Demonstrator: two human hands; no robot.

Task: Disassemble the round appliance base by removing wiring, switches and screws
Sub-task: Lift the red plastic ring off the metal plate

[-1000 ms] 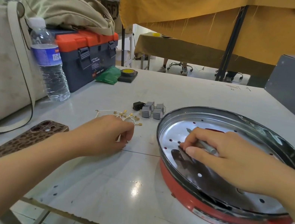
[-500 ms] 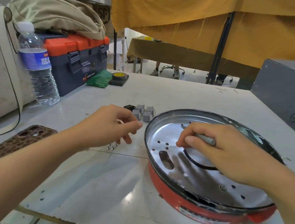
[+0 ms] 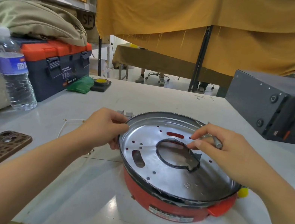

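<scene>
1. Right now the round appliance base (image 3: 170,200) sits on the white table (image 3: 72,197), a little right of centre in your view.
2. Its outer shell is red, with a label strip on the near side and a red tab sticking out at the lower right.
3. Its inside is a shiny metal pan (image 3: 166,176) with a dark rim, dotted with small holes and two slots, one of them showing red through it.
4. Near the middle of the pan there is a large round cut-out with a dark, ragged edge.
5. Your left hand (image 3: 104,128) is on the pan's left rim, thumb and fingers curled over the edge and gripping it.
6. Your right hand (image 3: 220,154) is over the far right part of the pan, closed around a grey metal tool (image 3: 214,141); your fingertips point down toward the cut-out.
7. Whether those fingertips touch the pan, you cannot tell.
8. Your hands are apart, one on each side of the base.
9. Loose white wiring (image 3: 70,123) lies on the table just left of your left hand, and small grey switches (image 3: 125,113) lie just behind it.
</scene>
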